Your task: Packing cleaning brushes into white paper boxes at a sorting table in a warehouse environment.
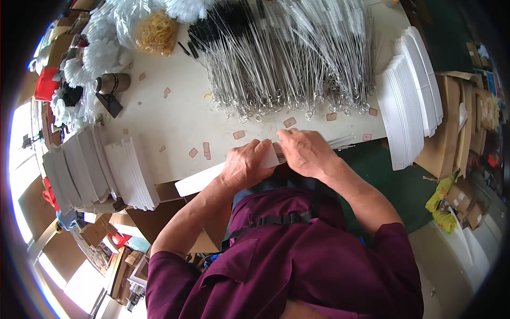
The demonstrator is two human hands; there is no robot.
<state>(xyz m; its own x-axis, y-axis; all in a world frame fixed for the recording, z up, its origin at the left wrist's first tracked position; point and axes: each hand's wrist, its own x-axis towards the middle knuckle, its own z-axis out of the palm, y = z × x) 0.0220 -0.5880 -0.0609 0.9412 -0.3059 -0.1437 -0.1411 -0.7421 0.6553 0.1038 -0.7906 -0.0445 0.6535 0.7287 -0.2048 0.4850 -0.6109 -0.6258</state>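
Right at the near edge of the desk (175, 125), a long white card sleeve (199, 182) lies flat w/ thin wire brushes (340, 140) poking out of its right end. Left hand (245, 165) clamps the sleeve's mid part, fingers curled over its top edge; right hand (307, 152) is just beside it, fingers closed on the sleeve's right end where the wires come out. Both hands nearly touch.

Desk top is pale cream, dotted w/ small pinkish rectangular stickers (239, 134). Farther back, a big heap of wire brushes (287, 58) w/ loop ends pointing toward the person. Bag of yellow rubber bands (156, 33) at back left, next to white fluffy brush heads (101, 56) and a brown tape roll (112, 83). Stacks of white sleeves at left (130, 173) and at right (409, 101). Beyond the desk, at right: brown cardboard pieces (451, 127), green floor (393, 181), yellow packets (441, 204).
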